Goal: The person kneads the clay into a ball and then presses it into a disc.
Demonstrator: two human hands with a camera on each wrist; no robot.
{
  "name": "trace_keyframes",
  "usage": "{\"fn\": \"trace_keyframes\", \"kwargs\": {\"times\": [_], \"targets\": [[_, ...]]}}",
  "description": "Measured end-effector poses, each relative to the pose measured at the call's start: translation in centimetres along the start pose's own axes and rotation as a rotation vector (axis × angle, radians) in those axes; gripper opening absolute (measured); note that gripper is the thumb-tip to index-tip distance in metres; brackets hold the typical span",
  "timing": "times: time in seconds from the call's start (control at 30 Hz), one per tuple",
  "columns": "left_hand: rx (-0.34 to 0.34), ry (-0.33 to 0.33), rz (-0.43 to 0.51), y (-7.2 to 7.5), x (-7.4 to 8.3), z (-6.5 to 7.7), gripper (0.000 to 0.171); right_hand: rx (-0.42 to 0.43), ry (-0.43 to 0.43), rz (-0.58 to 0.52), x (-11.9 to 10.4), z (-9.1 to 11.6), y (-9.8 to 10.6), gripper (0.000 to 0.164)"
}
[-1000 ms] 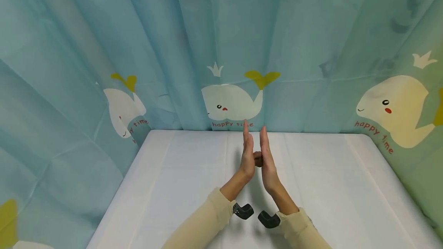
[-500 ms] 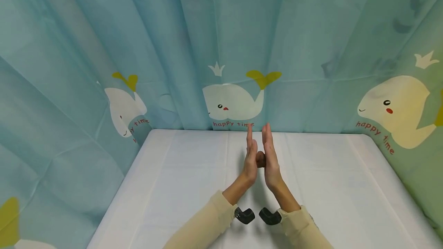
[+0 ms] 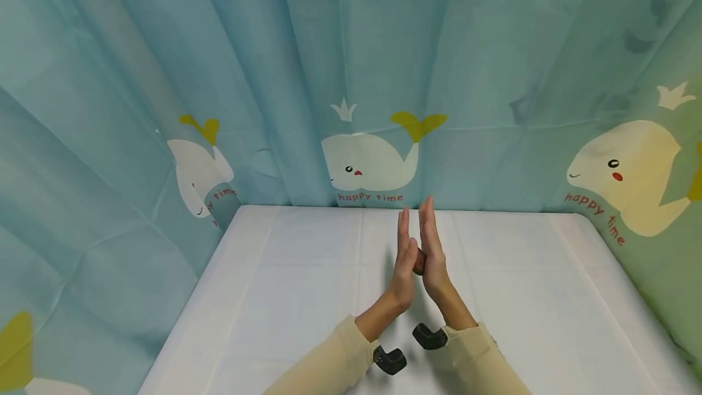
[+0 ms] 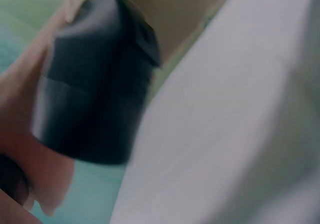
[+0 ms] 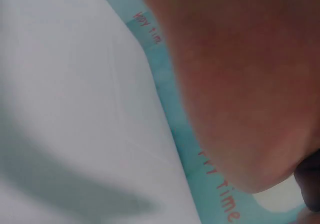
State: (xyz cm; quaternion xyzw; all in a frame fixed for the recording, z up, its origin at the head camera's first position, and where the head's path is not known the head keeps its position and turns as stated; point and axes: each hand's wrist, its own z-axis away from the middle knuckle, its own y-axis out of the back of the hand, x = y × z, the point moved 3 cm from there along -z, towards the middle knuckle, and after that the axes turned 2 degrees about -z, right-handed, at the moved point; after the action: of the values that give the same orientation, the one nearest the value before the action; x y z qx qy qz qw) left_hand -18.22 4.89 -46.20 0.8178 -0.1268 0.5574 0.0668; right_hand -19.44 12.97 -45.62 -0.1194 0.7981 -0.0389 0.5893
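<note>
just below and right of the center of the head frame, a dark brown lump [image 3: 419, 263] sat between the two palms, partly covered by the left hand [image 3: 406, 270]. the right hand [image 3: 436, 261] faced it across a narrow gap. fingers of both hands were straight and pointed toward the top of the frame; neither hand was curled round the lump, which was held between the palms above a white table [image 3: 296, 303]. cream sleeves [image 3: 329, 358] ran off the bottom edge, each with a black wrist device [image 3: 390, 360] at the cuff. across the upper frame hung a blue-green curtain [image 3: 247, 47], printed with whales [image 3: 373, 163] and red lettering [image 3: 370, 197]. the lump showed dark at the lower left of the left wrist view and lower right of the right wrist view; both were blurred.
</note>
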Motion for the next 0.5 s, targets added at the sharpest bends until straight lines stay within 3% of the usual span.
{"fn": "trace_keyframes", "kwargs": {"times": [0.23, 0.33, 0.5], "targets": [[0.028, -0.003, 0.176, 1.0, 0.6, -1.1, 0.060, -0.028, 0.029, 0.048, 0.4, 0.4, -0.9, 0.059], [0.060, -0.005, 0.162, 1.4, 0.7, -2.0, 0.060, -0.034, 0.062, 0.050, 0.2, 0.6, -1.4, 0.060], [0.130, -0.019, 0.064, 2.0, 0.4, -3.3, 0.060, -0.046, 0.091, 0.039, -0.2, 1.0, -1.9, 0.060]]}}
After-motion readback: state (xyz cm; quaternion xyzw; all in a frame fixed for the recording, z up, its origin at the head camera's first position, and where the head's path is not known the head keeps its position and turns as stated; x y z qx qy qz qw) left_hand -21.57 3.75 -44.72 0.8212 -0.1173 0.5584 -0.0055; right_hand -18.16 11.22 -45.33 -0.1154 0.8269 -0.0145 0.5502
